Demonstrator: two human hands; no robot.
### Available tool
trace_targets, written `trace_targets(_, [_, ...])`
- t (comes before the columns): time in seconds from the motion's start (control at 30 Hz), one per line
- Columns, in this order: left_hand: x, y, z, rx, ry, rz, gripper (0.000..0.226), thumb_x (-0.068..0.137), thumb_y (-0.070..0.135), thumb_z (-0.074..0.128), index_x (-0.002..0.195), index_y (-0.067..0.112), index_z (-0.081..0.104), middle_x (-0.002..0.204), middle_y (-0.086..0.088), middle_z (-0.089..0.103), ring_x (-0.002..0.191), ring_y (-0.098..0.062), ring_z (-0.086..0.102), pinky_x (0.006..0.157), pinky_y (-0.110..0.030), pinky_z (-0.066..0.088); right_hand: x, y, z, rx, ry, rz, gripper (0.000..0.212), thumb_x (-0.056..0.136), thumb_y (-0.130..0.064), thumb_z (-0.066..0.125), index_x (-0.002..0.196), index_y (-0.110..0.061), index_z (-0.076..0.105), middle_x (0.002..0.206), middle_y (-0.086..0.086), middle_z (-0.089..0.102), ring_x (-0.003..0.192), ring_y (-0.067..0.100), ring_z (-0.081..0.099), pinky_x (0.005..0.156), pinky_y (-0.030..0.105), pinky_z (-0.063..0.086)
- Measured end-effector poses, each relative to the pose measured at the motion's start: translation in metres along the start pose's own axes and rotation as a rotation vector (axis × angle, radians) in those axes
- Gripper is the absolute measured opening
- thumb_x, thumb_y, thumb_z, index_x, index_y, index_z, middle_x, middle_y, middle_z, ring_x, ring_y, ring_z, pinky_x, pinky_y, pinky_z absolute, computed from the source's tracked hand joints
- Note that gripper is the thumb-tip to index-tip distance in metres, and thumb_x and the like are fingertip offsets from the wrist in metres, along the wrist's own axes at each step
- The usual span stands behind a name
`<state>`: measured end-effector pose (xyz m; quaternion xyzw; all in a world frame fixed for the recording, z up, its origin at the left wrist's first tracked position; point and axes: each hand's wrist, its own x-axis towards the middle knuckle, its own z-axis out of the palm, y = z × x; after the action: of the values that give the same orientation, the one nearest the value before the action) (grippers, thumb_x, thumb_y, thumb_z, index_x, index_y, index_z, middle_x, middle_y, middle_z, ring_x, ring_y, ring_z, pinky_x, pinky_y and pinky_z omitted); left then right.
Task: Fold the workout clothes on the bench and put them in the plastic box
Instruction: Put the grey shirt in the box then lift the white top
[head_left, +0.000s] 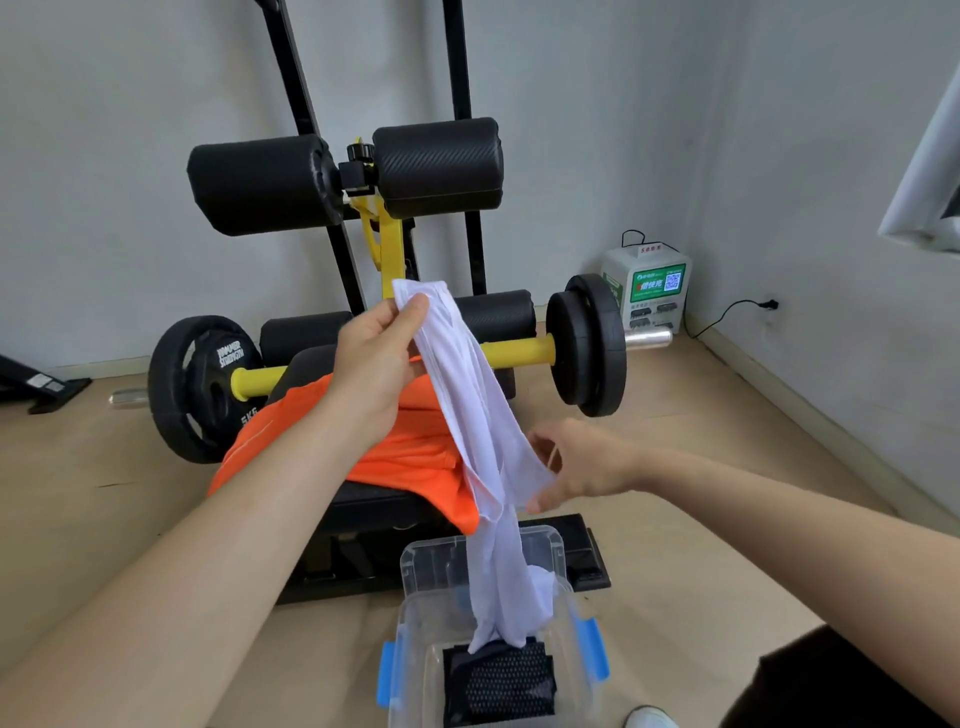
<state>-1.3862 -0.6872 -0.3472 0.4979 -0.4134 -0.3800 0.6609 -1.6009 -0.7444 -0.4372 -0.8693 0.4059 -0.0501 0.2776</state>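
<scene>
1. While the left hand (376, 364) is pinching the top end of the white garment (483, 415) with curled fingers, the cloth is hanging in a long strip.
2. The right hand (584, 462) is gripping the strip halfway down, fingers behind and thumb in front.
3. The strip's lower end is trailing into the plastic box (415, 564) on the floor below the worktop's (363, 501) near edge, touching a dark mesh garment (504, 686).
4. An orange garment (405, 457) is lying across the worktop's near end.

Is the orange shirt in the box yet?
No, the orange shirt lies on the bench, outside the plastic box on the floor.
</scene>
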Motion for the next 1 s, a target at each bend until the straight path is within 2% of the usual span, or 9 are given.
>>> trace_targets(0.1, [0.003,-0.001,-0.006,-0.055,0.021,-0.022,0.027,0.102,0.022,0.057,0.124,0.011,0.067,0.118,-0.009,0.073,0.107,-0.021,0.071,0.079,-0.030,0.059,0.004,0.011,0.005,-0.068,0.013,0.005,0.029,0.072,-0.025,0.085,0.083,-0.025,0.058,0.076,-0.010,0.057,0.066,0.008,0.052,0.055,0.017,0.041])
trace_targets(0.17, [0.005,-0.001,-0.010,-0.079,0.030,-0.038,0.029,0.102,0.022,0.057,0.127,0.011,0.066,0.121,-0.009,0.072,0.110,-0.021,0.070,0.082,-0.032,0.059,0.009,0.019,0.007,-0.069,0.064,0.009,0.039,0.075,-0.016,0.080,0.061,-0.030,0.046,0.060,-0.011,0.044,0.053,0.008,0.038,0.049,0.019,0.030])
trace_targets(0.27, [0.009,-0.004,-0.017,-0.069,0.051,-0.054,0.033,0.102,0.024,0.057,0.132,0.013,0.063,0.123,-0.007,0.071,0.111,-0.020,0.070,0.081,-0.032,0.058,0.013,0.025,0.002,-0.012,0.131,0.033,0.043,0.081,-0.011,0.073,0.051,-0.024,0.044,0.053,-0.008,0.038,0.052,0.011,0.031,0.050,0.023,0.027])
trace_targets(0.37, [0.009,-0.005,-0.023,-0.030,0.069,-0.069,0.032,0.101,0.025,0.058,0.129,0.013,0.064,0.121,-0.006,0.072,0.106,-0.021,0.072,0.072,-0.031,0.058,0.011,0.030,-0.022,0.189,0.245,0.092,0.026,0.083,-0.013,0.071,0.060,-0.016,0.059,0.061,-0.003,0.052,0.057,0.010,0.044,0.056,0.021,0.038])
trace_targets(0.47, [0.003,0.000,-0.028,0.040,0.023,-0.080,0.030,0.100,0.026,0.059,0.126,0.013,0.066,0.116,-0.006,0.074,0.097,-0.020,0.074,0.068,-0.031,0.058,0.000,0.037,-0.057,0.568,0.335,0.095,0.020,0.079,-0.018,0.073,0.080,0.000,0.063,0.075,0.009,0.062,0.068,0.021,0.054,0.065,0.035,0.044])
trace_targets(0.57, [-0.006,0.010,-0.033,0.084,0.020,-0.051,0.026,0.100,0.026,0.060,0.120,0.013,0.070,0.109,-0.005,0.076,0.093,-0.018,0.073,0.074,-0.033,0.057,-0.019,0.037,-0.080,0.848,0.383,0.083,0.012,0.085,-0.019,0.070,0.084,-0.010,0.062,0.076,0.008,0.061,0.066,0.019,0.055,0.058,0.031,0.041])
trace_targets(0.77, [-0.026,0.025,-0.062,0.072,0.127,-0.054,0.022,0.098,0.027,0.063,0.113,0.013,0.072,0.113,-0.008,0.074,0.095,-0.019,0.070,0.078,-0.032,0.056,-0.036,0.015,-0.104,1.135,0.556,-0.007,0.027,0.095,-0.017,0.063,0.071,-0.018,0.050,0.062,-0.001,0.039,0.050,0.011,0.031,0.042,0.021,0.022])
trace_targets(0.93, [-0.042,0.048,-0.078,0.047,0.109,-0.077,0.042,0.094,0.029,0.068,0.125,0.001,0.064,0.124,-0.016,0.070,0.112,-0.028,0.068,0.099,-0.042,0.052,-0.043,-0.024,-0.118,1.268,0.668,-0.077,0.021,0.095,-0.018,0.063,0.077,-0.015,0.053,0.064,0.001,0.052,0.043,0.013,0.044,0.040,0.020,0.028])
trace_targets(1.0, [-0.049,0.062,-0.078,0.067,0.097,-0.079,0.035,0.096,0.028,0.066,0.122,0.003,0.067,0.117,-0.012,0.073,0.107,-0.025,0.070,0.095,-0.039,0.055,-0.041,-0.040,-0.119,1.294,0.646,-0.078,0.020,0.096,-0.020,0.061,0.079,-0.015,0.053,0.065,0.002,0.053,0.040,0.014,0.046,0.039,0.019,0.030])
